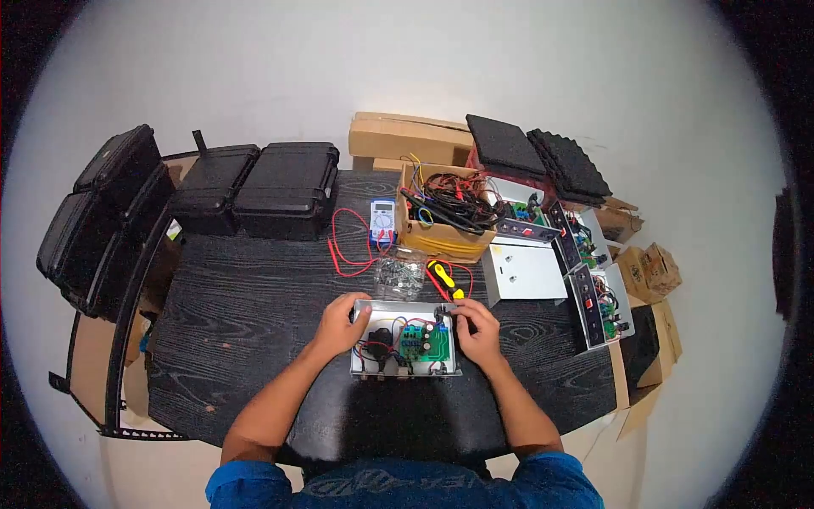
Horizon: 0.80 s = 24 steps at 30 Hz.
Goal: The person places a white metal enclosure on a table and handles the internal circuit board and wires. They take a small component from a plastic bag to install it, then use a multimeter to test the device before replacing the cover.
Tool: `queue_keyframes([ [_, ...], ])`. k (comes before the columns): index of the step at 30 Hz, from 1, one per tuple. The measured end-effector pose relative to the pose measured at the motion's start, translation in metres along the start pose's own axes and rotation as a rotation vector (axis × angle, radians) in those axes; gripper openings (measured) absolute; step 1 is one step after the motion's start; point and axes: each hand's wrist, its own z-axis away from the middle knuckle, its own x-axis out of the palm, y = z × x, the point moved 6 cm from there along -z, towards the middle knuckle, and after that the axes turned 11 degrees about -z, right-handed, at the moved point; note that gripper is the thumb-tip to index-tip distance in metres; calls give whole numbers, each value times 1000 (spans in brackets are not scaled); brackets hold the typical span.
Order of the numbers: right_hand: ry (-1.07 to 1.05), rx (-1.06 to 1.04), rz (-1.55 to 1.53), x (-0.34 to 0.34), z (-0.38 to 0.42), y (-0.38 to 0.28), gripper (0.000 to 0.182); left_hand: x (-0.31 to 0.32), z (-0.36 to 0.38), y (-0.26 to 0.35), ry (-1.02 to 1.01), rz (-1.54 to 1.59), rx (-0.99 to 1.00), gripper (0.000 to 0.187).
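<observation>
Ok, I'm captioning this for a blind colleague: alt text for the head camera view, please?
Left hand and right hand touch either end of an open metal case with a green circuit board, on a dark table. Beyond lie a multimeter, a yellow-and-black tool and a cardboard box of cables.

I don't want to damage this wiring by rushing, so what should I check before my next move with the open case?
1. Case steadied: ok, your left hand grips the far left corner of the open case and your right hand is at the far right.
2. Circuit board in view: ok, the green board is uncovered.
3. Wires firmly seated: cannot tell, too small to see.
4. Multimeter off: cannot tell, the display on the multimeter is unreadable.
5. Red leads put away: not ok, the red leads lie looped on the table.
6. Yellow-and-black tool close by: ok, the tool lies just beyond the case.
</observation>
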Motion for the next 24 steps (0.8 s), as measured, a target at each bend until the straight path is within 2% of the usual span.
queue_keyframes([
  [3, -70, -4, 26, -9, -19, -11, 14, -2, 0, 1, -9, -9, -12, 27],
  [6, -173, 81, 61, -13, -37, -18, 14, -2, 0, 0, -17, -6, -23, 28],
  [10, -224, 5, 113, -14, -62, -24, 14, -2, 0, 2, -15, 35, -26, 27],
  [18, -141, -53, 209, -19, -141, -34, 18, -1, -1, 0, -21, 3, -21, 28],
  [22, -279, 86, 202, -5, -167, -38, 21, -2, -1, 2, -17, -7, -12, 27],
  [24, -380, 48, 213, 11, -166, -37, 23, 0, -1, -2, -35, -3, -32, 27],
])
